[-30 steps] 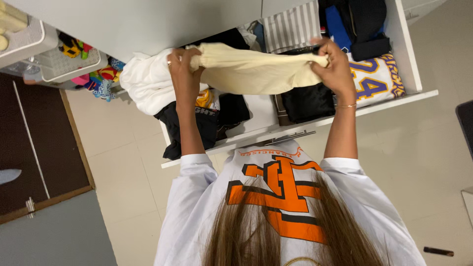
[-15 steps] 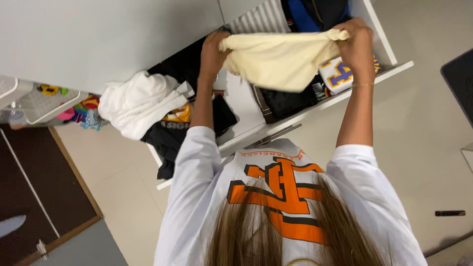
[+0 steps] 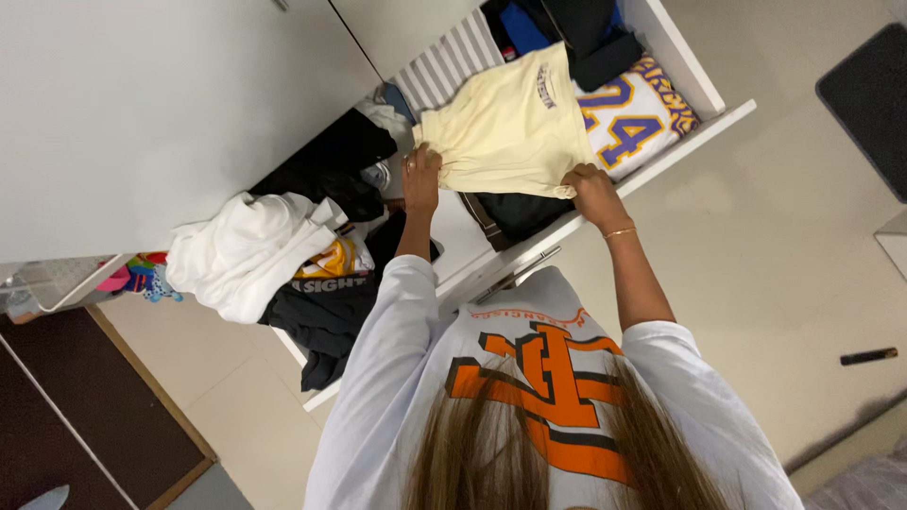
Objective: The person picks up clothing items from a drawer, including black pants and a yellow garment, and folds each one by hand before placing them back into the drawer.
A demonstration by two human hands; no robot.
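Head view, looking straight down over long hair and a white top with an orange emblem.

Two hands at work. Left hand (image 3: 420,172) gripping one corner of a pale yellow folded shirt (image 3: 510,132), fingers curled and pressed together over the hem. Right hand (image 3: 588,186) pinching the opposite corner, fingers closed on the cloth, a thin bracelet at the wrist. One yellow shirt, spread flat and lying atop the clothes in an open white drawer (image 3: 694,142), toward its right half.

Beneath and beside it: one white jersey (image 3: 642,118) with purple and gold figures, just right of the yellow shirt and partly covered by it. One striped grey-and-white garment (image 3: 453,71) behind, touching the yellow shirt's far edge. One blue piece (image 3: 524,26) and one dark folded piece (image 3: 590,38) at the back of the drawer. One dark garment (image 3: 515,212) under the yellow shirt's near edge.

Left half of the drawer: one rumpled white bundle (image 3: 246,250), one black heap (image 3: 326,161) behind it, one black shirt (image 3: 326,312) hanging over the front edge.

One metal handle (image 3: 518,276) on the drawer front. White cabinet face (image 3: 161,113) above. Pale tiled floor (image 3: 784,264), one dark mat (image 3: 869,99) at the right, one small dark object (image 3: 867,356) lying well apart from the drawer.
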